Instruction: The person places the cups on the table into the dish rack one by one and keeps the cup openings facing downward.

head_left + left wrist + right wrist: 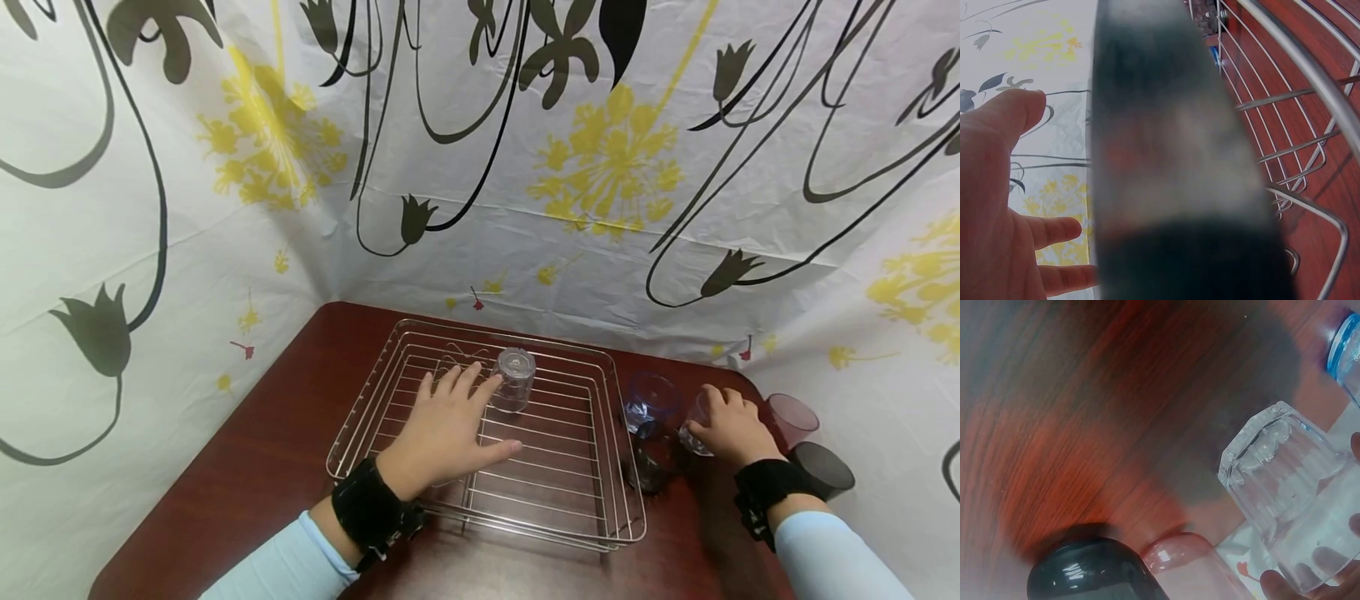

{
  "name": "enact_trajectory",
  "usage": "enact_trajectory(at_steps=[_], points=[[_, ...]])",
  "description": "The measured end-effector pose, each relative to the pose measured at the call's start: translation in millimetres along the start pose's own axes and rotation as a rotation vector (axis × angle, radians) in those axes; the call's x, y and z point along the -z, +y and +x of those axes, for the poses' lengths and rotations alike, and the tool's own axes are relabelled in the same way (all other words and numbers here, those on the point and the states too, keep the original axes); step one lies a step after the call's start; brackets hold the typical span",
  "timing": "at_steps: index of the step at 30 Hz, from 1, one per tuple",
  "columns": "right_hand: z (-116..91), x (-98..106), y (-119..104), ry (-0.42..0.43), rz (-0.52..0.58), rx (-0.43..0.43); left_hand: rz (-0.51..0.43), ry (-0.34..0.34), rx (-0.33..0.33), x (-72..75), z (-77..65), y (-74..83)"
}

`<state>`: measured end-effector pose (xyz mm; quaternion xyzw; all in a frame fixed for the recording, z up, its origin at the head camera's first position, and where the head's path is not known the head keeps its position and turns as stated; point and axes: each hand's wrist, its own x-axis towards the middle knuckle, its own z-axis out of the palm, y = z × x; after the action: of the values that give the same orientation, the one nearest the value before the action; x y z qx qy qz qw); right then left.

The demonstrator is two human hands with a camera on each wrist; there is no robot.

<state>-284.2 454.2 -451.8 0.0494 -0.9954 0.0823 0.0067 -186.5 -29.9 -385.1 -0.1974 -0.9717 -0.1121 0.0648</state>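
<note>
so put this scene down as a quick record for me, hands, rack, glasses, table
left hand: fingers spread, over the rack
right hand: holds a clear glass near its rim
on rack: one glass, seemingly upside down; whether the left hand touches it is unclear
between rack and right hand: blue glass, dark glass
far right: pink glass, grey glass
table: reddish brown, under the rack
</note>
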Motion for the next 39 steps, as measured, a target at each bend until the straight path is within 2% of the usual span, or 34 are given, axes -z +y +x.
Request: enact_trajectory(at_steps=[20,28,39], points=[[-8,0,2,0.02,-0.034,0.063,0.005,-0.014,-0.019,-0.7,3.7,3.0],[-15,3,-2,0.091,-0.046,0.077,0.006,-0.004,-0.027,1.0,6.5,3.4],[-21,20,-9,0.217,-0.043,0.103,-0.003,0.01,-0.022,2.8,10.9,5.0]])
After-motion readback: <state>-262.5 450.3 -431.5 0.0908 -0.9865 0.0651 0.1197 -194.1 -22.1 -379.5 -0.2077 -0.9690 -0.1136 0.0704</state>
